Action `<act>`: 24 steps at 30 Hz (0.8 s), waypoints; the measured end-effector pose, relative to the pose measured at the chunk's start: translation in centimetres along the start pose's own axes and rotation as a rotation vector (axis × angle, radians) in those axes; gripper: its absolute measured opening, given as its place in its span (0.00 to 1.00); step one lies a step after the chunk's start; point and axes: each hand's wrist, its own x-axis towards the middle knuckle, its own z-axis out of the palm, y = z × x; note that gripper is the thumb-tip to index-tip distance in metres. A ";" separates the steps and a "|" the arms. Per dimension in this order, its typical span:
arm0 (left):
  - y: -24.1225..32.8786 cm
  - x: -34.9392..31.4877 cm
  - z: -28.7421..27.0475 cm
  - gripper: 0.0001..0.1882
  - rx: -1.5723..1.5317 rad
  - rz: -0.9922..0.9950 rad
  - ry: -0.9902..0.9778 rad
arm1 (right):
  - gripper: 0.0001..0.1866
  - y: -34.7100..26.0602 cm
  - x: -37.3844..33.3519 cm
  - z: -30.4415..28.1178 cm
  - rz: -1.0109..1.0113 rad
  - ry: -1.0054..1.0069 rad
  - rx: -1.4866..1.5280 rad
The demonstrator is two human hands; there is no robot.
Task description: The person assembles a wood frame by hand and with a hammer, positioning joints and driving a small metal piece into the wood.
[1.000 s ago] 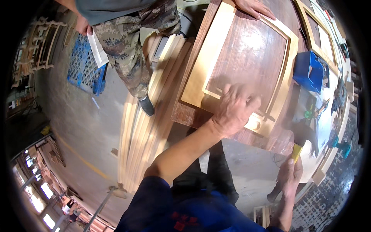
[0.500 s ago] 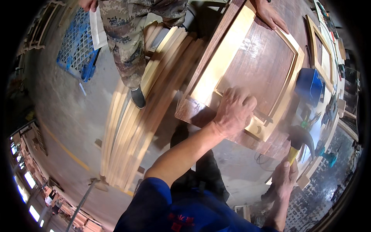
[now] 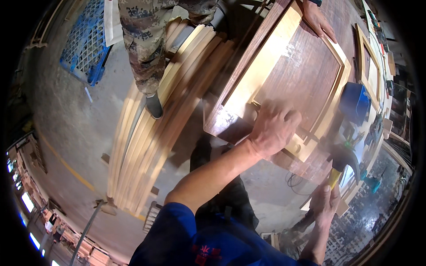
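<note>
Floor, far left: we see a blue plastic crate (image 3: 84, 48) on the concrete, well apart from our work.
Stacked strips: a pile of long pale wooden strips (image 3: 155, 128) lies beside the workpiece; a co-worker's leg in camouflage trousers (image 3: 144, 48) stands on it, shoe on the wood.
Workpiece: the wooden panel (image 3: 297, 75), dark board inside a pale wooden frame, lies flat in front of us, its near corner pointing toward our body.
Left hand: our left hand (image 3: 273, 128) is pressed palm-down on the near edge of the panel, fingers curled over the pale frame piece, bracing it.
Co-worker's hand: another person's hand (image 3: 317, 20) rests on the far edge of the same panel.
Right hand: our right hand (image 3: 326, 204) is closed round the yellow handle of a hammer (image 3: 344, 159), head raised and blurred, just off the panel's near right edge.
Blue box: a blue box (image 3: 355, 102) sits just beside the panel's right side.
Step in hand: we judge we are knocking the frame piece home at the near edge, one hand steadying.
Next move calls for: a square blow onto the pale frame piece, clear of our left fingers, with the panel kept from sliding.
</note>
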 end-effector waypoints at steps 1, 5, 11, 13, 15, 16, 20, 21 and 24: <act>-0.1 0.0 0.0 0.18 -0.004 -0.005 -0.002 | 0.21 0.0 0.0 0.0 -0.002 0.000 0.001; -0.1 -0.1 0.3 0.17 0.000 0.016 0.023 | 0.21 0.3 -0.2 -0.2 0.000 0.015 -0.001; -0.1 -0.2 0.0 0.17 -0.020 -0.002 0.017 | 0.21 -0.3 -0.2 0.1 -0.018 0.013 -0.018; -0.2 -0.2 0.1 0.16 -0.028 -0.006 0.016 | 0.21 -0.3 -0.2 0.1 -0.023 0.018 -0.023; -0.1 -0.1 -0.1 0.16 -0.037 -0.012 0.010 | 0.21 -0.4 -0.2 0.0 -0.039 0.017 -0.027; -0.1 -0.1 -0.3 0.16 -0.041 -0.015 0.008 | 0.21 -0.4 -0.2 0.0 -0.053 0.017 -0.020; 0.0 -0.1 -0.2 0.16 -0.028 -0.027 -0.005 | 0.19 -0.7 -0.1 0.4 -0.111 0.041 -0.005; 0.1 -0.2 -0.2 0.16 -0.025 -0.036 -0.016 | 0.18 -1.0 -0.2 0.7 -0.126 0.053 -0.004; -0.1 -0.1 0.1 0.15 -0.017 -0.043 -0.040 | 0.18 -2.1 0.0 1.0 -0.152 0.025 -0.035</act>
